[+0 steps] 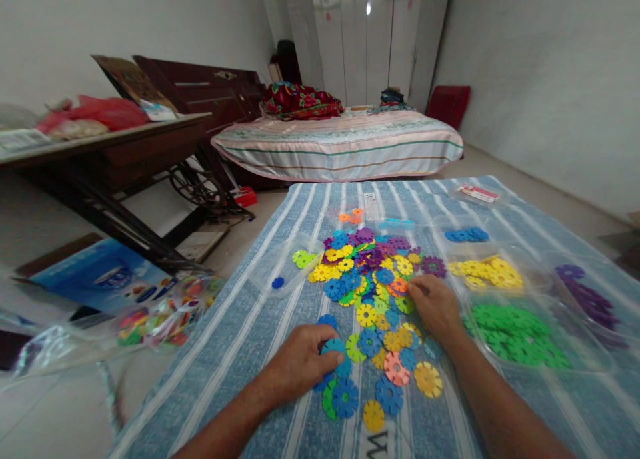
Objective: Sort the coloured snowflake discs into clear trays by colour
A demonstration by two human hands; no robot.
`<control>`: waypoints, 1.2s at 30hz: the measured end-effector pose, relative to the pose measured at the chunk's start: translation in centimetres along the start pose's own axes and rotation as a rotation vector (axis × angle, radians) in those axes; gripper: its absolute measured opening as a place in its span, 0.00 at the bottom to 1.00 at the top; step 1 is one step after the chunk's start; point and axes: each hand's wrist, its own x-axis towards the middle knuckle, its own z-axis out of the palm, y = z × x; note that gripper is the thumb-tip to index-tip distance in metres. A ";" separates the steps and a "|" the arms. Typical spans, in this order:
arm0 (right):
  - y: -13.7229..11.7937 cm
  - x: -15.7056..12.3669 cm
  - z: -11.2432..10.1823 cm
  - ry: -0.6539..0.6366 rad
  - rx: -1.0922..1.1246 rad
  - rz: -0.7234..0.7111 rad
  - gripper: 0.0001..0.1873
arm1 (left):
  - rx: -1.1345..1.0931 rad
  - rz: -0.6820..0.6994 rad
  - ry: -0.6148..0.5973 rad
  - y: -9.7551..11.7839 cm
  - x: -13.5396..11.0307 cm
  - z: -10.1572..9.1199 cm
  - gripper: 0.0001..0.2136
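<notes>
A loose pile of notched plastic discs in blue, yellow, purple, green and orange spreads over the striped cloth in front of me. My left hand is at the pile's near left side, thumb and fingers closed on blue discs. Below it lie another blue disc and a green one. My right hand reaches the pile's right edge with its fingertips pinched together beside an orange disc. What lies between those fingertips is hidden.
Clear trays on the right hold green discs, yellow discs, blue discs and purple discs. Another clear tray stands left. Beyond the table are a bed and a sewing-machine table; a bag of toys lies left.
</notes>
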 end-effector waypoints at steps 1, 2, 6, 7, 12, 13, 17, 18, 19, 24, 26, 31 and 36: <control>0.0 0.0 0.0 -0.003 -0.002 0.000 0.14 | -0.081 -0.028 -0.019 0.1 0.6 -0.1 0.07; 0.0 0.0 0.1 -0.006 -0.004 -0.004 0.13 | -0.144 -0.047 -0.035 0.2 1.3 -0.3 0.08; 0.0 0.1 0.2 -0.008 0.001 -0.017 0.13 | -0.206 -0.028 -0.029 1.7 5.1 -1.1 0.07; 0.0 0.1 0.2 -0.005 0.008 -0.017 0.13 | -0.220 -0.009 -0.012 2.5 6.3 -1.4 0.06; -0.1 0.1 0.2 0.009 0.039 -0.020 0.13 | -0.415 0.087 0.128 8.7 13.1 -3.4 0.05; 0.0 0.1 0.2 0.011 0.047 -0.017 0.13 | -0.537 0.131 0.159 10.1 14.4 -3.8 0.08; 0.1 0.1 0.3 0.014 0.072 0.004 0.13 | -0.718 0.136 0.443 13.7 17.4 -4.8 0.14; 0.2 0.1 0.3 0.015 0.073 0.006 0.13 | -0.688 0.115 0.449 13.7 17.5 -4.9 0.12; 0.2 0.1 0.3 0.016 0.070 0.006 0.13 | -0.626 0.100 0.433 13.5 17.3 -4.9 0.09; 0.0 0.3 0.1 0.010 0.018 -0.021 0.13 | -0.159 0.157 0.318 9.0 14.5 -5.0 0.01; -0.1 0.3 0.0 0.014 0.008 -0.024 0.14 | -0.026 0.190 0.267 6.9 13.2 -5.3 0.03; -0.3 0.2 -0.1 0.001 -0.009 -0.006 0.13 | 0.241 0.254 0.220 3.3 10.6 -5.9 0.05; -0.2 0.1 0.0 -0.007 -0.012 0.003 0.13 | 0.402 0.320 0.249 3.2 9.2 -5.9 0.05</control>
